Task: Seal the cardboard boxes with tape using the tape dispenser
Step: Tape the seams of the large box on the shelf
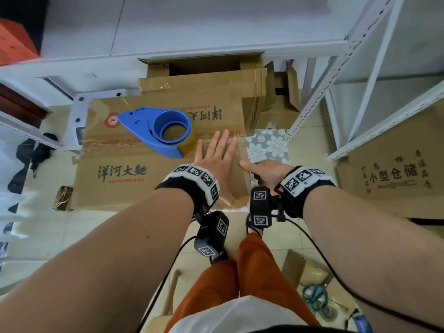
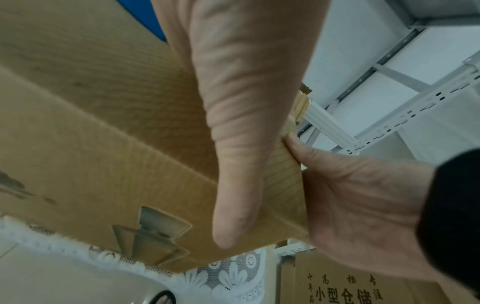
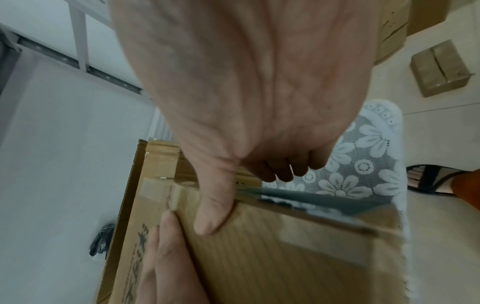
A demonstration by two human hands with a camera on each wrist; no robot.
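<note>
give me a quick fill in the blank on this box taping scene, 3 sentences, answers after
1. The tape dispenser lying on top of the cardboard box is ____ in colour.
2. The left hand lies ____ on the box top, fingers straight.
3. The right hand grips the box's right edge with its ____ on top and its fingers down the side.

Missing words: blue; flat; thumb

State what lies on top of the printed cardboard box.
On the cardboard box lie the blue tape dispenser and the flat left hand; the right hand grips its edge. The contents are hidden.
</note>
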